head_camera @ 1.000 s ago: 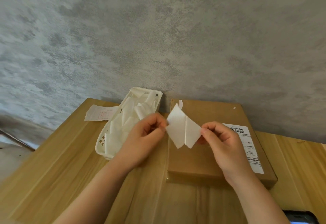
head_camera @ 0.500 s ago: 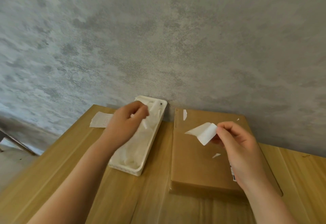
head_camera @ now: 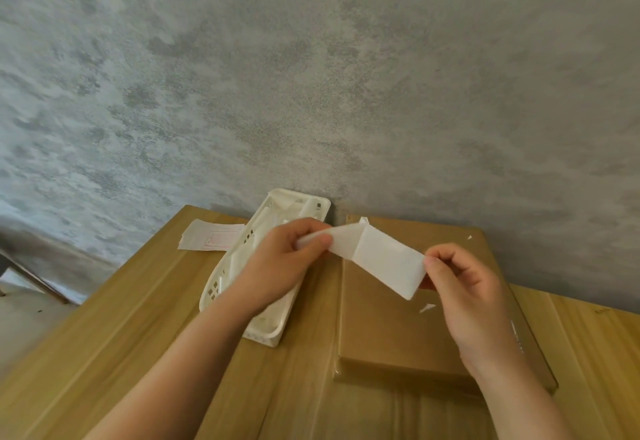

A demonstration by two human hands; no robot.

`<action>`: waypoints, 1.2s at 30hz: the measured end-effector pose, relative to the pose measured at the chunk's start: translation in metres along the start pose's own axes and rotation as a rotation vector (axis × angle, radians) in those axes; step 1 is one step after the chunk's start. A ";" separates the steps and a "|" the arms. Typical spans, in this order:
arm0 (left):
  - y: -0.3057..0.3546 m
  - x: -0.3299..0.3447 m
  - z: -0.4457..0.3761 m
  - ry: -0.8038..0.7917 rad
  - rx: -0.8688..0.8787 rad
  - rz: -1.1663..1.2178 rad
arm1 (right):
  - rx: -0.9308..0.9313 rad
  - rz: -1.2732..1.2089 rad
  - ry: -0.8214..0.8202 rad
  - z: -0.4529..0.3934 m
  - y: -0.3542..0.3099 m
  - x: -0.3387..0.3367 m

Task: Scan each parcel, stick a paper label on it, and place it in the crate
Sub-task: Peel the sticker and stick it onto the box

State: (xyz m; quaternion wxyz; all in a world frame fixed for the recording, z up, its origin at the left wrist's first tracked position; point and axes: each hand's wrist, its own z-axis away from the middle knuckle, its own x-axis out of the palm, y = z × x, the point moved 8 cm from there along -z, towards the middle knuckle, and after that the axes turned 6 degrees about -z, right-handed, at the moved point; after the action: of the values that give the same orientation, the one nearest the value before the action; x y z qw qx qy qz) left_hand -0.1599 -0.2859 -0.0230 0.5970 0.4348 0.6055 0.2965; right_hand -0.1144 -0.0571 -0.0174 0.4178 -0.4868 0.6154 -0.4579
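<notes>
The left hand (head_camera: 287,259), which half a second ago was over the white basket (head_camera: 263,332), is back at the paper label (head_camera: 377,259), so both hands now pinch it: the left at its far end, the right hand (head_camera: 464,287) at its near corner. The label hangs stretched and creased above the brown parcel (head_camera: 388,332) (not touching it yet). I judge the sticking comes next, and no crate is in view.
</notes>
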 end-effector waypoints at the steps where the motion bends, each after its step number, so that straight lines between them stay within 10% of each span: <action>1: -0.004 -0.012 -0.003 0.053 -0.016 -0.010 | 0.013 -0.005 0.031 0.000 0.002 -0.005; 6: -0.031 -0.071 -0.029 0.350 -0.088 -0.244 | 0.043 -0.047 0.086 -0.002 0.008 -0.014; 14: -0.071 -0.069 -0.060 0.211 -0.222 -0.853 | -0.003 -0.012 0.000 0.001 0.004 -0.002; 22: -0.012 -0.054 -0.038 0.340 0.121 -0.750 | -0.018 -0.013 -0.002 0.003 0.002 -0.003; 36: 0.045 0.072 0.050 -0.111 0.213 0.008 | -0.063 -0.036 -0.125 0.025 -0.011 0.016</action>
State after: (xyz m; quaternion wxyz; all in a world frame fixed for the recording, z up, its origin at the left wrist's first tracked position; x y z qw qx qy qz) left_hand -0.0966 -0.2105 -0.0229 0.5788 0.5138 0.5979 0.2084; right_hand -0.0904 -0.0783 -0.0134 0.4318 -0.5382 0.5934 -0.4144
